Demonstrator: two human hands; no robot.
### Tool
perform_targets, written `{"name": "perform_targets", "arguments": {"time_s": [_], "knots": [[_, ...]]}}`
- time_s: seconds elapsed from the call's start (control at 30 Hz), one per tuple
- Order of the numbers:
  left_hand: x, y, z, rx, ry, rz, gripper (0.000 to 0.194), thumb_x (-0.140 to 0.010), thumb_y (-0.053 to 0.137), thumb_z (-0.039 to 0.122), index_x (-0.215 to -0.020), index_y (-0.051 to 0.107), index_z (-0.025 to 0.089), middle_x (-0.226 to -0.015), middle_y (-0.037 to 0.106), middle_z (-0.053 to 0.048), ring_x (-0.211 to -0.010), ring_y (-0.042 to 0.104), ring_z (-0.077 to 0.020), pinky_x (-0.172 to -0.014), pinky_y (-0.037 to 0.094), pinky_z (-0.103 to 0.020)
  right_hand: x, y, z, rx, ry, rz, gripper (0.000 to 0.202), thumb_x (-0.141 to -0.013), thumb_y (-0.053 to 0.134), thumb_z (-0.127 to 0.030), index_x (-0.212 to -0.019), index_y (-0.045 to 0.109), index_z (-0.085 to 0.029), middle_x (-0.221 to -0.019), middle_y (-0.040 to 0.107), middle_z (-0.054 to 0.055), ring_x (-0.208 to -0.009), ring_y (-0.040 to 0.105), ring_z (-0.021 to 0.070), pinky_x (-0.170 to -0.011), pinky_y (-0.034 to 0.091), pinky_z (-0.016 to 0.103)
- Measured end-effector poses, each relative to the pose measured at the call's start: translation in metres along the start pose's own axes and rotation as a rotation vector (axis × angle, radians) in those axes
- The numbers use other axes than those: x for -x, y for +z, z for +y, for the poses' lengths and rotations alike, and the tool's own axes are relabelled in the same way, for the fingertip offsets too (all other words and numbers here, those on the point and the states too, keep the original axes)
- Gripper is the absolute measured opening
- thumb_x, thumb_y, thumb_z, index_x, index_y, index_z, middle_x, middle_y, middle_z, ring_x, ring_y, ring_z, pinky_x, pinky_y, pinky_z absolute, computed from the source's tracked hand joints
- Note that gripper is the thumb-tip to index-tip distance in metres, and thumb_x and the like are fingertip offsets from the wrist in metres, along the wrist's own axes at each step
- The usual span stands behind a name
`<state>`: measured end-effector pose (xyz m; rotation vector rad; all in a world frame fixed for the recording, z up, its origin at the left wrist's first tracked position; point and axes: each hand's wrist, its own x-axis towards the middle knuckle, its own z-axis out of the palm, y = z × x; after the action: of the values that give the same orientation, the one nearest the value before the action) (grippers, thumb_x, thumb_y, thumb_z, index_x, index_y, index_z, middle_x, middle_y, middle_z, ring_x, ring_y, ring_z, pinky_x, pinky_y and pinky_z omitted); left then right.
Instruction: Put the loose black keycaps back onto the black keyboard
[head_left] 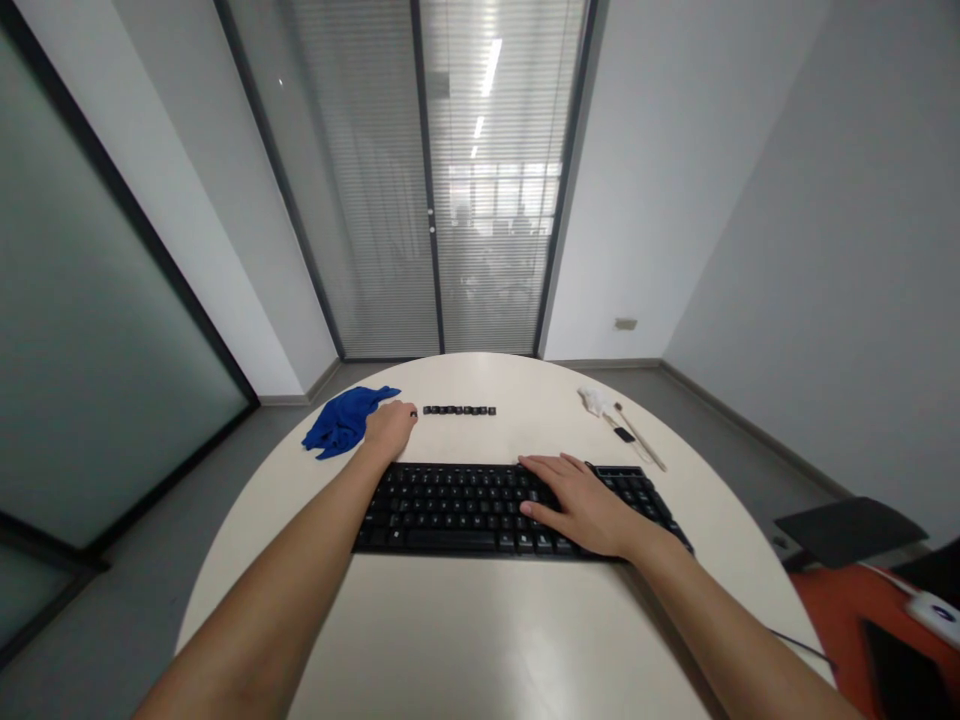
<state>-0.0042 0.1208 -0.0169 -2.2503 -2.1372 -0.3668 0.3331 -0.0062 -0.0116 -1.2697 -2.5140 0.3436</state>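
A black keyboard (450, 505) lies across the middle of the table. Beyond its top edge, several small black keycaps (459, 410) form a neat row. At the left end of that row is my left hand (390, 430), its fingers closed on a small black keycap (413, 413). My right hand (581, 500) rests palm down over the right part of the keyboard, fingers stretched out and holding nothing; it hides some of the keys. Close beside my left hand lies a crumpled blue cloth (341, 422).
On the right of the round white table (480, 640) lie a crumpled white piece (595, 401), a small black object (624, 435) and a thin stick-like brush (646, 445). An orange chair (840, 610) with a white device (936, 615) stands at the right.
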Motion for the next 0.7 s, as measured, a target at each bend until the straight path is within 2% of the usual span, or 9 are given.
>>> {"name": "perform_targets", "arguments": {"time_s": [0.13, 0.27, 0.37, 0.5, 0.57, 0.7], "knots": [[0.021, -0.002, -0.016, 0.104, -0.01, 0.018, 0.027, -0.091, 0.054, 0.03, -0.097, 0.079, 0.02, -0.111, 0.074, -0.014, -0.103, 0.069, -0.0308, -0.087, 0.052, -0.038, -0.001, 0.0, 0.0, 0.015, 0.007, -0.013, 0.068, -0.096, 0.047, -0.064, -0.149, 0.046, -0.021, -0.151, 0.051, 0.013, -0.14, 0.046, 0.0308, -0.121, 0.025, 0.057], [0.053, -0.006, -0.037, 0.246, -0.003, 0.062, 0.037, -0.093, 0.05, 0.033, -0.116, 0.074, 0.017, -0.119, 0.073, -0.011, -0.1, 0.07, -0.0253, -0.09, 0.052, -0.034, -0.001, -0.001, -0.002, 0.02, -0.006, -0.013, 0.07, -0.097, 0.046, -0.063, -0.155, 0.036, -0.024, -0.154, 0.047, 0.012, -0.142, 0.043, 0.031, -0.121, 0.024, 0.06], [0.078, -0.012, -0.049, 0.345, 0.025, 0.079, 0.045, -0.095, 0.046, 0.041, -0.122, 0.071, 0.016, -0.124, 0.072, -0.011, -0.109, 0.068, -0.0244, -0.096, 0.051, -0.032, 0.001, -0.003, -0.007, 0.044, -0.056, -0.014, 0.073, -0.097, 0.045, -0.063, -0.159, 0.027, -0.029, -0.161, 0.037, 0.011, -0.147, 0.036, 0.0315, -0.121, 0.017, 0.064], [0.096, -0.018, -0.058, 0.646, 0.077, 0.114, 0.049, -0.09, 0.055, 0.054, -0.118, 0.074, 0.019, -0.125, 0.071, -0.012, -0.116, 0.065, -0.0297, -0.096, 0.052, -0.038, 0.002, -0.003, -0.013, 0.045, -0.092, -0.09, 0.076, -0.092, 0.05, -0.069, -0.155, 0.037, -0.029, -0.163, 0.032, 0.011, -0.149, 0.03, 0.0343, -0.122, 0.013, 0.065], [0.097, -0.019, -0.062, 0.693, 0.078, 0.078, 0.049, -0.088, 0.058, 0.055, -0.116, 0.074, 0.019, -0.122, 0.072, -0.012, -0.111, 0.067, -0.03, -0.093, 0.053, -0.039, 0.001, -0.003, -0.013, 0.034, -0.074, -0.119, 0.076, -0.091, 0.05, -0.07, -0.154, 0.04, -0.027, -0.163, 0.033, 0.012, -0.149, 0.03, 0.0346, -0.122, 0.014, 0.064], [0.093, -0.01, -0.075, 0.7, 0.12, -0.068, 0.043, -0.087, 0.062, 0.051, -0.111, 0.075, 0.019, -0.114, 0.075, -0.011, -0.102, 0.07, -0.0281, -0.093, 0.053, -0.04, -0.001, -0.004, -0.01, -0.002, -0.063, -0.116, 0.071, -0.093, 0.05, -0.067, -0.151, 0.044, -0.028, -0.161, 0.036, 0.01, -0.148, 0.033, 0.0335, -0.122, 0.015, 0.063]]}}
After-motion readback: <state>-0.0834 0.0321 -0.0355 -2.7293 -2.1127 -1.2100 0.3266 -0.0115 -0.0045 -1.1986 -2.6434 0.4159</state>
